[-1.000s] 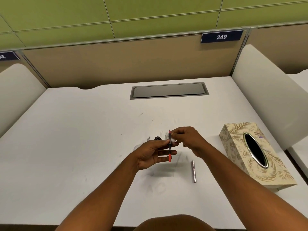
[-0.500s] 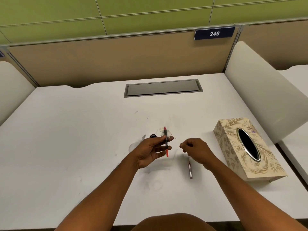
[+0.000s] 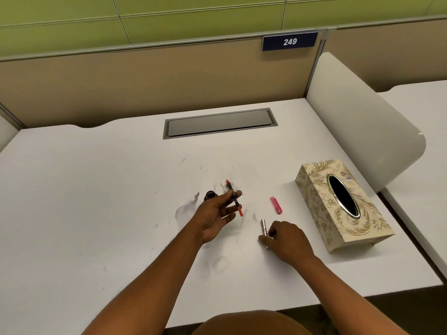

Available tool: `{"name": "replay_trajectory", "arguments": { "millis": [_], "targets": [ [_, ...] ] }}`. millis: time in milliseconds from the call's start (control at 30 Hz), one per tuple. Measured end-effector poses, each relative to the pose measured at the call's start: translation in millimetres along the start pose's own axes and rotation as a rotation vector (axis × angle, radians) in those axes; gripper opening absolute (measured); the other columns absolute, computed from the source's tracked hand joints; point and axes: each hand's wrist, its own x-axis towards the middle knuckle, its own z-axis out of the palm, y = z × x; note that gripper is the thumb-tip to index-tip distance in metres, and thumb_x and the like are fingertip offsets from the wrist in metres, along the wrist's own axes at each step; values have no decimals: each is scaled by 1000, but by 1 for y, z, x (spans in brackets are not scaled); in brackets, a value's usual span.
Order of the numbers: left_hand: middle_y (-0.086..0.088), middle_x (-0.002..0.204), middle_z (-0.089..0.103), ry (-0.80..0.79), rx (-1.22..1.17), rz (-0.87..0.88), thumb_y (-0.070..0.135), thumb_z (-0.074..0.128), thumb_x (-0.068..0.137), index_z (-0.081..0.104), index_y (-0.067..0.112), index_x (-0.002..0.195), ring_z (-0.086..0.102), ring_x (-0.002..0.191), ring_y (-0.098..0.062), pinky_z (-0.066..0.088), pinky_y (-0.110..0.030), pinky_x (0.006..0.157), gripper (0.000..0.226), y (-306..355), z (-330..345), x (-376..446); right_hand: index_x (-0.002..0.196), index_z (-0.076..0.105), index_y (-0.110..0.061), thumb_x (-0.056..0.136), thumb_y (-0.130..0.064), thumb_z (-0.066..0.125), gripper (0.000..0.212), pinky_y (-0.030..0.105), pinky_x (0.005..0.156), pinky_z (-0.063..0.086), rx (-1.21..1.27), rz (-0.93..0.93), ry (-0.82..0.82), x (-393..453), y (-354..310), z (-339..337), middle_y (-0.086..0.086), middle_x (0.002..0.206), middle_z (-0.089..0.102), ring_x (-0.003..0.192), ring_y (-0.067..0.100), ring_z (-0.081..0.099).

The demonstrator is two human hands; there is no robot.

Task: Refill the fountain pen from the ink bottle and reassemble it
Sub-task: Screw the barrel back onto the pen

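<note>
My left hand pinches the thin inner part of the fountain pen, dark with a red tip pointing away and an orange end toward me. The dark ink bottle stands just behind that hand, partly hidden by the fingers. A crumpled white tissue lies right behind the pen. My right hand is down on the desk, its fingers curled round the silver pen barrel. A pink pen piece lies on the desk beyond the right hand.
A patterned tissue box stands to the right on the white desk. A grey cable hatch sits at the back. A white divider borders the right side. Ink smudges mark the desk around the hands.
My right hand left the pen tip, moved right and toward me, and came down on the silver barrel. The tissue now lies on the desk. The left hand kept its hold.
</note>
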Motion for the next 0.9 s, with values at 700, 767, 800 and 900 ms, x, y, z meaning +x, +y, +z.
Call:
{"name": "replay_trajectory", "arguments": {
  "millis": [700, 767, 800, 900],
  "targets": [
    [-6, 124, 71, 167, -132, 84, 25, 62, 96, 74, 17, 102, 67, 104, -24, 45, -29, 81, 15, 9, 7, 18, 83, 69, -30, 84, -42, 68, 13, 17, 73, 41, 279, -132, 99, -16, -51, -53, -17, 70, 66, 71, 2, 60],
    [-7, 125, 71, 168, -124, 84, 25, 63, 96, 73, 16, 105, 67, 101, -23, 45, -29, 80, 17, 9, 8, 17, 81, 68, -29, 84, -40, 68, 12, 19, 93, 42, 305, -141, 102, -15, -52, -53, -16, 67, 66, 76, 3, 61],
    [-7, 125, 71, 170, -121, 86, 25, 63, 95, 73, 15, 108, 68, 99, -22, 45, -28, 80, 19, 8, 8, 16, 81, 68, -28, 84, -40, 68, 12, 22, 97, 42, 313, -144, 108, -15, -53, -53, -16, 66, 65, 76, 3, 61],
    [-8, 126, 70, 173, -110, 92, 25, 63, 95, 72, 13, 115, 69, 96, -19, 45, -27, 78, 25, 7, 8, 14, 83, 70, -22, 85, -36, 68, 14, 34, 96, 44, 329, -133, 132, -15, -59, -57, -14, 69, 64, 70, 6, 60]
  ]
}}
